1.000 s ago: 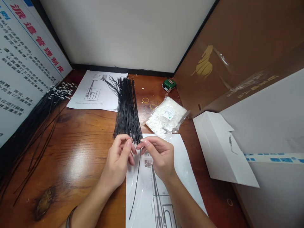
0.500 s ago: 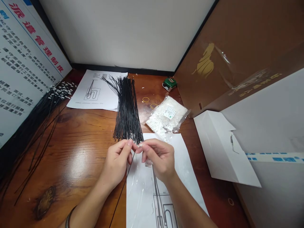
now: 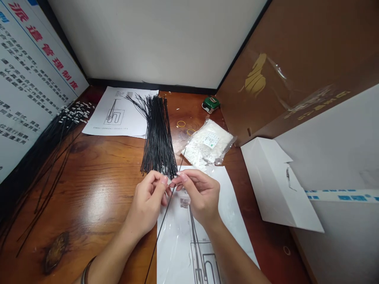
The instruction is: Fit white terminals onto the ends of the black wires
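A thin black wire (image 3: 162, 225) runs up from the bottom edge, passes between my fingertips and sticks out beyond them. My right hand (image 3: 204, 193) is closed on it in a pinch, with a tiny whitish bit by the thumb tip. Thumb and forefinger of my left hand (image 3: 149, 199) are pinched together close to the wire; what lies between them is too small to make out. Just beyond both hands lies a thick bundle of black wires (image 3: 158, 136). Under the hands is a sheet with a printed drawing (image 3: 233, 236).
A plastic bag of small white pieces (image 3: 210, 140) lies right of the bundle, near yellow rubber bands (image 3: 181, 124) and a green tape measure (image 3: 211, 104). Another printed sheet (image 3: 115, 122) lies behind left. Wires with white ends (image 3: 74, 114) line the left; a brown box (image 3: 284, 67) stands right.
The black wire has shifted to the right, and its upper end now reaches past my fingers towards the bag. My right fingers have turned slightly; both hands stay close together.
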### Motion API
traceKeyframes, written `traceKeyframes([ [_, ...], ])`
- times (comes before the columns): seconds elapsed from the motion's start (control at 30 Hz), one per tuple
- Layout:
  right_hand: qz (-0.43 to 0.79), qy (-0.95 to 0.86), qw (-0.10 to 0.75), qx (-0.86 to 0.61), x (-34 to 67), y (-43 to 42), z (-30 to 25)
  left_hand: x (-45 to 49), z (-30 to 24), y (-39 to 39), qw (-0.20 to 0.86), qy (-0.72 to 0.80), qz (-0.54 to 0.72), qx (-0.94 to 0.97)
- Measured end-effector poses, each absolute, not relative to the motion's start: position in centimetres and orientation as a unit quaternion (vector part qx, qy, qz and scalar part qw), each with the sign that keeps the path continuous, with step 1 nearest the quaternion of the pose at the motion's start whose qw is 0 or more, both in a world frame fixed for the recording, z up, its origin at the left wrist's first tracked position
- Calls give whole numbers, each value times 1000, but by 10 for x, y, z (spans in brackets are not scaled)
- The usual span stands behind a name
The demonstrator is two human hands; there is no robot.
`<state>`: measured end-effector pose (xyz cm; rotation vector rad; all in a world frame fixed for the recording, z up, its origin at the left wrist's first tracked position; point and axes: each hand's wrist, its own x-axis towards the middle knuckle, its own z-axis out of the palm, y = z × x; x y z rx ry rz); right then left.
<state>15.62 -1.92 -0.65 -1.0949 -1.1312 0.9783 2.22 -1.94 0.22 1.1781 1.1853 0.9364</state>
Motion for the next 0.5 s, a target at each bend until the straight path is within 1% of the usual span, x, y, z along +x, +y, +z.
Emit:
traceKeyframes([
  [0.1, 444, -534, 573, -434, 157, -20, -6, 22, 1, -19, 576, 505, 417, 490],
  [0.27, 495, -583, 518, -383, 155, -21, -6, 21, 3, -18, 580, 483, 400, 520],
  [0.37, 488, -581, 527, -382, 156, -22, -6, 20, 1, -18, 599, 485, 416, 482],
  [0.5, 421, -538, 571, -456, 158, -20, -8, 19, -2, -17, 607, 495, 428, 451],
])
